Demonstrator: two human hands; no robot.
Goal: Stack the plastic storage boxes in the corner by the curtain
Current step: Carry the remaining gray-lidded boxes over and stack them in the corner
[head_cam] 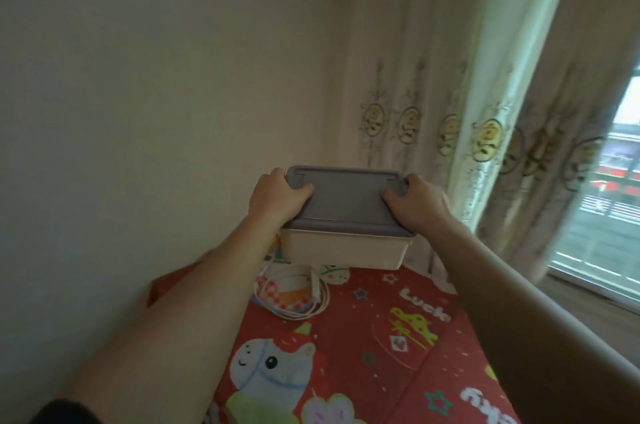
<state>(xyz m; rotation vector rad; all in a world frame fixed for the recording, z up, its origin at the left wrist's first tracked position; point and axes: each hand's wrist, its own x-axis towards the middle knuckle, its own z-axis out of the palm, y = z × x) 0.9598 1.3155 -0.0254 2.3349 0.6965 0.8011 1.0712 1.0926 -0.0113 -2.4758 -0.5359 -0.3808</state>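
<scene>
Gripping the storage box (346, 243) by its grey lid (346, 198), my left hand (277, 197) and right hand (417, 202) are clamped on opposite ends, thumbs on top. Box is held up over the far end of the red cartoon mat (363, 347), near the curtain (433, 94) corner. Mat print reads "Luck"; a white cable (311, 299) lies below the box.

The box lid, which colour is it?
Grey, over a cream box; the lid shows best in the head view.

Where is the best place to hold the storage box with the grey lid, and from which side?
Hold the storage box at its two short ends, one hand from each side, as the left hand and right hand do now. The grey lid overhangs there, giving the thumbs a rim.
</scene>
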